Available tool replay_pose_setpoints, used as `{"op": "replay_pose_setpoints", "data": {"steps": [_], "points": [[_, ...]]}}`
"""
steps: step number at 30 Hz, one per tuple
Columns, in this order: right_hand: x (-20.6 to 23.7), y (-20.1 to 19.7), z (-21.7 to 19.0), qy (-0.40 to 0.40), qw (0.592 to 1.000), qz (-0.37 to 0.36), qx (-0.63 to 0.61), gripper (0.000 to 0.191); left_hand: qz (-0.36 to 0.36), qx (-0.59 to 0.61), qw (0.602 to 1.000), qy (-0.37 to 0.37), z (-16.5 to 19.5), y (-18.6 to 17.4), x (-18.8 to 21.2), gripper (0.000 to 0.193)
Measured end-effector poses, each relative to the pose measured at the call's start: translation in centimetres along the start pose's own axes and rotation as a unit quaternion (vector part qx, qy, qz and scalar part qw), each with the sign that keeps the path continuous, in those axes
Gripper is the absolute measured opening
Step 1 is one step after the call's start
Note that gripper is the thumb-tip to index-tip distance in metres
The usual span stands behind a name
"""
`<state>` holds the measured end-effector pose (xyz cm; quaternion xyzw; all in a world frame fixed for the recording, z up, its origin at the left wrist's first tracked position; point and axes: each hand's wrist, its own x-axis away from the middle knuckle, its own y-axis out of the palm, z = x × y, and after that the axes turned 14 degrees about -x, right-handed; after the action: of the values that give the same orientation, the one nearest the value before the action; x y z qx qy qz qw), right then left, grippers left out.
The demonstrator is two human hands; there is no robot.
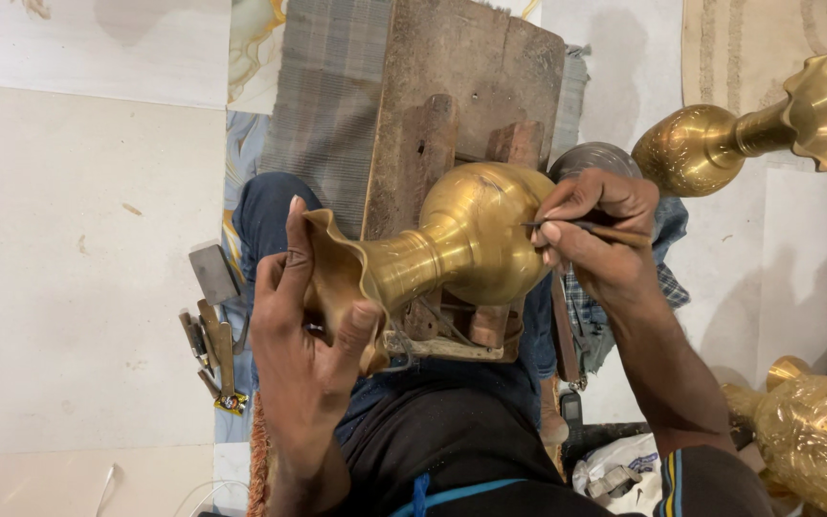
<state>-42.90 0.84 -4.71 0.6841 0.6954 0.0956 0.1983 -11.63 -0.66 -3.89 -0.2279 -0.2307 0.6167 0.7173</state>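
Brass gleams everywhere around this person, who sits on the floor with a plain brass vase (466,244) lying on its side across a worn wooden block (452,105) that serves as a bench. The vase's round belly rests against the block and its ruffled mouth points toward the person's lap. The left hand (303,325) is wrapped around that flared rim, thumb pressed on its near edge and fingers (294,235) curled over the far side, gripping it firmly. The right hand (595,235) is pinched closed on a thin engraving tool (591,228), held like a pen, with its dark tip touching the upper right side of the belly.

Under the block lies a striped grey cloth (323,105), and the person's knee in dark blue trousers (265,215) shows just left of the vase's mouth. On the pale floor (78,278) to the left sit a small grey metal block (212,273) and a cluster of small hand tools (212,359). At upper right a second brass vase (720,144) lies on its side, its body already patterned, and at lower right the edge of a third, densely engraved vase (815,440) shows beside a crumpled white bag (619,469)
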Motion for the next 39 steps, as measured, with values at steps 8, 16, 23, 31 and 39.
{"op": "replay_pose_setpoints", "data": {"steps": [8,16,23,31,39], "points": [[-1.5,0.8,-1.2,0.043,0.998,-0.028,0.043,0.004,0.057,-0.006,0.993,0.103,0.9,0.4,0.9,0.106],[-4.3,2.8,-2.6,0.021,0.938,-0.155,0.309,0.009,0.066,0.07,0.989,0.109,0.2,0.9,0.8,0.113],[-5.7,4.3,-2.8,0.051,0.93,-0.182,0.315,0.015,0.069,0.076,0.989,0.108,-0.4,0.4,0.5,0.113],[-6.9,4.2,-3.0,0.045,0.909,-0.236,0.342,0.019,0.054,0.103,0.989,0.096,-0.5,0.2,0.2,0.113],[-7.8,4.1,-4.0,0.07,0.887,-0.3,0.343,0.025,0.071,0.098,0.989,0.09,-0.1,0.5,0.5,0.113]]}}
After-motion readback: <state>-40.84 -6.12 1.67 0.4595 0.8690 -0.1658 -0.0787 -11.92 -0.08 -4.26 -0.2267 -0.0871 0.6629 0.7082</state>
